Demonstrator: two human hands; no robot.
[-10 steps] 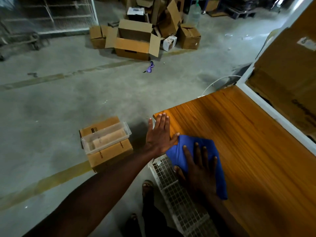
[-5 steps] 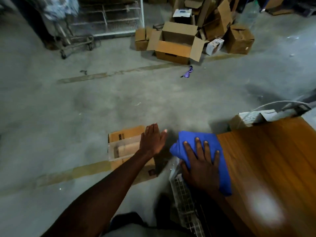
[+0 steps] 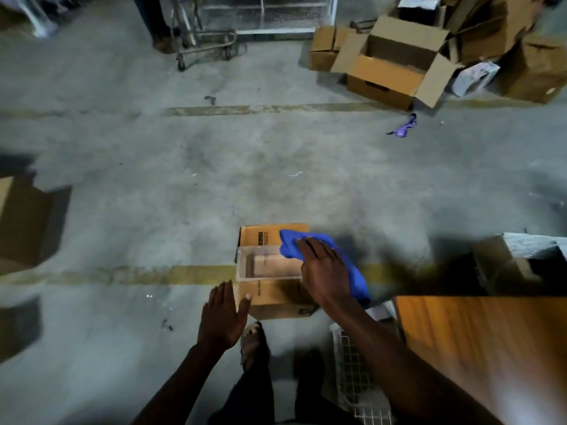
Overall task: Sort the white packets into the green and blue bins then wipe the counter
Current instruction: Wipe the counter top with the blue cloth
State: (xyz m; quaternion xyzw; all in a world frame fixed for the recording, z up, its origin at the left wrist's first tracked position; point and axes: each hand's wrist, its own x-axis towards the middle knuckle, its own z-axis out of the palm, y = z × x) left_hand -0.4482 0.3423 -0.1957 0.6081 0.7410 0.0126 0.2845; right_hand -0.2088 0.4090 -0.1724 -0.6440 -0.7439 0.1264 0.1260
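Note:
My right hand holds a blue cloth out past the left end of the wooden counter, above a clear plastic tub that sits on a brown cardboard box on the floor. My left hand hangs flat with fingers apart and nothing in it, just left of that box. No white packets and no green or blue bins are in view.
A white wire basket stands by the counter's end, beside my legs. Open cardboard boxes pile up at the far right, a trolley at the back, a box at the left. A purple scrap lies on the concrete floor.
My right hand has carried the blue cloth off the counter's end and leftward, over the tub. My left hand left the counter's corner and dropped back. The view has swung left.

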